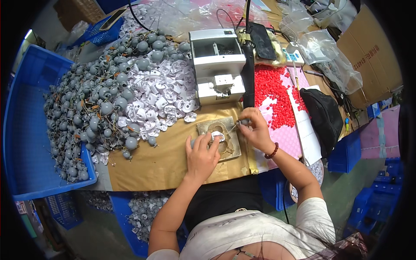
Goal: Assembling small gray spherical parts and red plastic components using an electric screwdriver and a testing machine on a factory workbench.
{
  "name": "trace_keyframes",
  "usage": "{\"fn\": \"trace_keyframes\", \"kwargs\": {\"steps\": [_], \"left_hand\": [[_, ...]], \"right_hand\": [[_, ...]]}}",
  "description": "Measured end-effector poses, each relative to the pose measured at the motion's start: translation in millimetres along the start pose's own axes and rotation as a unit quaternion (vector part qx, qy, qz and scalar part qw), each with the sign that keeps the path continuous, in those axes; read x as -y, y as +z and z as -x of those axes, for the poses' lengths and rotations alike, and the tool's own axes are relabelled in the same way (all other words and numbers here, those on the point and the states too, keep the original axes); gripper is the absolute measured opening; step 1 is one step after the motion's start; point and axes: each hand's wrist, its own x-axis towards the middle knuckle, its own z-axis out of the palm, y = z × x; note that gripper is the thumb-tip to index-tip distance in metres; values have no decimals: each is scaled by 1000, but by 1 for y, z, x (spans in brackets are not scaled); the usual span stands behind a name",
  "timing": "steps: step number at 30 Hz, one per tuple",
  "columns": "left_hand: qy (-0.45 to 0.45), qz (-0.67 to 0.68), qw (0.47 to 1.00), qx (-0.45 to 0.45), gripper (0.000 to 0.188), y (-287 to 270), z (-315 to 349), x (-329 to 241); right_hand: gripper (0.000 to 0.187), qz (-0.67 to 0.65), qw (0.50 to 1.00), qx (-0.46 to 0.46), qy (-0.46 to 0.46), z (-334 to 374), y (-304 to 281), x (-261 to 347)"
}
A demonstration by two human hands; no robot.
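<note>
A square metal fixture (232,148) with rounded hollows lies on the brown-covered bench in front of me. In it sits a small white plastic part (218,136), steadied by the fingertips of my left hand (202,156). A bit of grey shows beside those fingers, mostly hidden. My right hand (256,133), with a beaded bracelet on the wrist, is closed on a small grey rounded piece (245,122) at the fixture's right edge. Something thin, like a wire or a slim shaft, runs from it toward the white part; I cannot tell which.
Grey bulb-shaped pieces with wires (104,93) and white plastic parts (167,91) are heaped at left, beside a blue bin (26,130). A white machine (219,69) stands behind the fixture. Red caps (275,97), a black pouch (320,117) and a phone (262,41) lie right.
</note>
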Motion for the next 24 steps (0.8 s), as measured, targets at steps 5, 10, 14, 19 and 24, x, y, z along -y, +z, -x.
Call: {"fn": "trace_keyframes", "kwargs": {"steps": [5,10,14,19,24], "left_hand": [[3,7,1000,5,37,-3,-2,0],[11,26,1000,1,28,-3,-5,4],[14,39,999,0,23,-4,-6,8],[10,47,999,6,25,-6,-9,8],[-58,87,994,31,36,-11,-28,4]], "right_hand": [[40,-487,843,114,200,-19,1,6],[39,-337,873,273,224,-37,-2,21],[41,-23,954,286,84,-44,10,28],[46,158,959,235,-30,-42,17,28],[49,143,968,202,31,-33,22,35]]}}
